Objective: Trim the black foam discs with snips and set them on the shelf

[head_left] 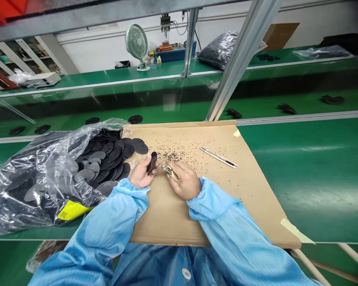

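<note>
Over the cardboard sheet [173, 218], my left hand [141, 173] holds a thin black disc [152, 163] tilted nearly on edge between thumb and fingers. Just to its right, my right hand [185, 180] is wrapped round small metal cutters [169, 171], whose jaws point at the disc with a small gap between. Tiny black bits [173, 155] lie scattered on the cardboard beyond both hands. Left of my left hand, a heap of black discs [107, 159] spills from a clear plastic bag [44, 151].
A slim knife [218, 157] lies on the cardboard at the right. Behind the cardboard runs a green conveyor [167, 113] carrying several black pieces. A slanted metal post [241, 59] rises at the cardboard's far edge. A green fan [136, 43] stands on the back shelf.
</note>
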The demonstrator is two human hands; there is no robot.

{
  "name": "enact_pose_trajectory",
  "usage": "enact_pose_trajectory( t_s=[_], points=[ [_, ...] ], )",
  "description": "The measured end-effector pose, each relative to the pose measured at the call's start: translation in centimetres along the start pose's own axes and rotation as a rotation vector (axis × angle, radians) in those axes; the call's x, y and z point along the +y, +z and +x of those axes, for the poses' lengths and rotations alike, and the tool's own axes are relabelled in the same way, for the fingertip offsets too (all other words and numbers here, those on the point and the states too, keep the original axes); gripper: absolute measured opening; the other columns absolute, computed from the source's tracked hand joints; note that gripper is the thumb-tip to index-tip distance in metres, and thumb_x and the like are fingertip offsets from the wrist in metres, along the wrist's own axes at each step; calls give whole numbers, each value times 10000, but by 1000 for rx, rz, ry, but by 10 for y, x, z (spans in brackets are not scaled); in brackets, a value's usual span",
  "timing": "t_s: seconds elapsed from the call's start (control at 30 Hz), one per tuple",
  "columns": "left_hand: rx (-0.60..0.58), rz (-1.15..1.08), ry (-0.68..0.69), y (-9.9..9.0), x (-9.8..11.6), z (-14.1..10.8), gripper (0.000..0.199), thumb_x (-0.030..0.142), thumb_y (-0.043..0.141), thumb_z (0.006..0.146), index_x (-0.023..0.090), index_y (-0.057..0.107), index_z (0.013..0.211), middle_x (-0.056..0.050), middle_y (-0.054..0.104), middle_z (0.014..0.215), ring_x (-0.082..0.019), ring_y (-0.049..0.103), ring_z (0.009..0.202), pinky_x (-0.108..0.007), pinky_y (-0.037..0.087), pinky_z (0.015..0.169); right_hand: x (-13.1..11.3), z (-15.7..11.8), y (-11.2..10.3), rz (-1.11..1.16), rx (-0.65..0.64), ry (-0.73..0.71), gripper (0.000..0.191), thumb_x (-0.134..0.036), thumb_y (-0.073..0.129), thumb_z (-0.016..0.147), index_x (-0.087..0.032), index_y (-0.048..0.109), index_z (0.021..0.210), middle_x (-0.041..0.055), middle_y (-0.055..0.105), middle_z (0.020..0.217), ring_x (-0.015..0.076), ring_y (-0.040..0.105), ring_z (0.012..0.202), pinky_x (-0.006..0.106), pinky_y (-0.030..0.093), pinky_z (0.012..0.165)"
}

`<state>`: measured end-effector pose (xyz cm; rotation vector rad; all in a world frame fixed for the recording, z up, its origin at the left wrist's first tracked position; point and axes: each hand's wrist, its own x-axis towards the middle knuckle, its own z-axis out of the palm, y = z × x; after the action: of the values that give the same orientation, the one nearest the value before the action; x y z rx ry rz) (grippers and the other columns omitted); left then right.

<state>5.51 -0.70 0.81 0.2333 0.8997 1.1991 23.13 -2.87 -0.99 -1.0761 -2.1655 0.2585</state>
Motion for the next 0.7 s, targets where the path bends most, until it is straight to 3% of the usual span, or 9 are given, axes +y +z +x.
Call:
enact_pose_trajectory(
  t_s=[0.23, 0.7],
  points=[
    [-220, 11, -115, -3, 1, -3, 154, 248, 483, 902, 133, 576, 860, 35, 449, 644, -7, 267, 346, -135, 206, 295, -8, 4, 3, -30, -106, -10, 363, -217, 485, 838, -136, 540, 1188, 116, 616, 992, 228, 549, 895, 353, 446, 841],
    [-234, 137, -75, 5, -2, -8, 115, 249, 595, 826, 142, 564, 852, 44, 435, 599, -10, 268, 338, -132, 183, 295, -13, 4, -2, -92, -263, -1, 406, -156, 508, 789, -140, 544, 1193, 95, 635, 954, 222, 564, 864, 336, 442, 806]
  ],
)
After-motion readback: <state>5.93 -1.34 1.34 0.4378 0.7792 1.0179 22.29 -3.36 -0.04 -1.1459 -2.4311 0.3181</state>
